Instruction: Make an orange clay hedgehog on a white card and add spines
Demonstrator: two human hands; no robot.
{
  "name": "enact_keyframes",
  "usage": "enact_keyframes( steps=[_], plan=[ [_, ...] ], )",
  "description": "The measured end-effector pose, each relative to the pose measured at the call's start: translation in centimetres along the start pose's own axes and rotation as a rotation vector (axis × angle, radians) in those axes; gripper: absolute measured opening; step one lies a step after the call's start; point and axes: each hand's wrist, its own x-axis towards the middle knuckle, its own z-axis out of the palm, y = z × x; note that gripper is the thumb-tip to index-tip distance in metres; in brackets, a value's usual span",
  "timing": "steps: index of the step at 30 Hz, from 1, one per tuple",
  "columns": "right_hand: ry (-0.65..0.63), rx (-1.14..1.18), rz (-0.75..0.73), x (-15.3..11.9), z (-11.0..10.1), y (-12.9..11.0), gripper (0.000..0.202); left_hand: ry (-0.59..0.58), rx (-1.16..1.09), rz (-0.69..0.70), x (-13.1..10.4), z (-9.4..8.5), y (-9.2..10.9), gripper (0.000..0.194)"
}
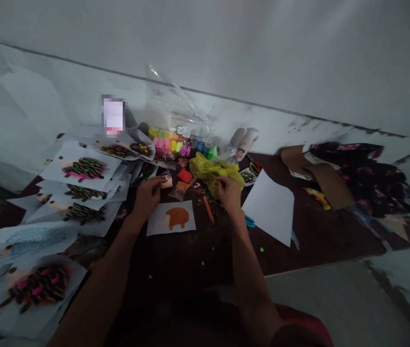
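My left hand (148,196) is closed, its fingertips on a small pale pink packet (167,180) that looks like modelling clay. My right hand (229,193) is closed at the crumpled yellow plastic bag (210,171), its fingers pinching the near edge. Between my hands lies a white sheet (155,224) bearing a flat orange-brown animal shape (178,218). Just beyond it are an orange-brown packet (180,190) and a red packet (184,176). An orange stick-like tool (208,209) lies left of my right wrist. Blue scissor handles (249,221) show beside my right forearm.
Hedgehog pictures (84,168) are piled at the left. A clear bag of colourful clay (176,144) stands against the wall by a lit phone (113,115). White paper (271,207), brown cardboard (329,185) and dark patterned cloth (374,180) lie to the right.
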Motion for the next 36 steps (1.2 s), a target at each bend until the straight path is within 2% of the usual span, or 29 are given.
enact_keyframes(
  steps=[6,10,12,15,20,22,24,26,28,30,33,36],
  plan=[
    [-0.135,-0.100,-0.008,-1.6,-0.4,-0.9,0.027,-0.057,0.159,0.082,-0.6,1.0,0.5,0.033],
    [-0.279,-0.159,-0.061,-2.7,0.0,-1.9,0.024,-0.117,0.063,0.136,-0.7,1.3,0.6,0.030],
    [-0.266,-0.163,-0.111,-2.6,0.3,-2.7,0.025,-0.125,0.001,0.122,-0.6,1.3,0.7,0.028],
    [-0.215,-0.159,-0.233,-1.2,1.3,-4.6,0.027,-0.114,-0.053,0.101,-0.4,1.1,0.8,0.027],
    [-0.286,-0.216,-0.506,2.3,4.7,-8.3,0.029,-0.070,-0.040,0.075,-0.5,1.1,0.6,0.029],
    [-0.308,-0.269,-0.501,3.1,6.2,-9.2,0.029,-0.074,-0.024,0.063,-0.6,1.4,0.3,0.030],
    [-0.303,-0.280,-0.487,3.5,7.4,-9.4,0.031,-0.085,-0.001,0.045,-0.7,1.6,0.1,0.030],
    [-0.244,-0.253,-0.460,3.5,8.1,-9.2,0.039,-0.092,0.024,0.025,-0.7,1.9,-0.1,0.031],
    [-0.179,-0.223,-0.421,3.6,8.2,-8.6,0.045,-0.092,0.042,0.015,-0.7,2.2,-0.2,0.032],
    [-0.139,-0.221,-0.410,3.7,8.1,-8.0,0.040,-0.088,0.056,0.020,-0.6,2.3,-0.2,0.033],
    [-0.151,-0.264,-0.500,4.0,7.8,-7.6,0.031,-0.088,0.071,0.031,-0.4,2.4,-0.2,0.034],
    [-0.233,-0.300,-0.599,4.2,8.1,-7.7,0.033,-0.096,0.069,0.041,-0.3,2.4,-0.3,0.035]
  ],
)
